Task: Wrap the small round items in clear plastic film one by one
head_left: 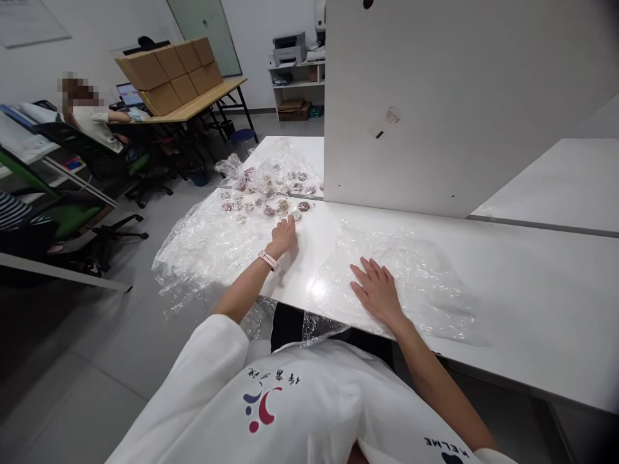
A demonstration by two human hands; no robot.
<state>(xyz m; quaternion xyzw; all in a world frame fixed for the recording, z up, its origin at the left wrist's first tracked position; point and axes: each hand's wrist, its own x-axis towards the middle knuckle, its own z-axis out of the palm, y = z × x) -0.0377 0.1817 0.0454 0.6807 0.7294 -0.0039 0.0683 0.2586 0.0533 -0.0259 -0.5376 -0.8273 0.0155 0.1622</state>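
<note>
Head view, taking the white upright panel [396, 148] as reference. Pale round disc [295, 216] is lying on the white tabletop [536, 296], left of the panel's lower left corner and slightly to the near side. Left hand [283, 238] is sitting on the near side of that disc; its fingertips are pointing away from the wearer, so the disc is lying just beyond them. Can't tell if they're touching it, or if thumb and fingers are meeting. Disc is looking round, so no long axis is showing. Left hand is clearly the nearer one.

Dark round disc [304, 206] is lying just past the pale one, closer to the panel. A loose cluster of wrapped discs [269, 211] is spreading further left of the panel, crumpled film [203, 241] lying around it.

Right hand [377, 291] is resting on a clear plastic sheet [428, 277] in front of the panel, fingers spread apart, holding nothing visible.
</note>
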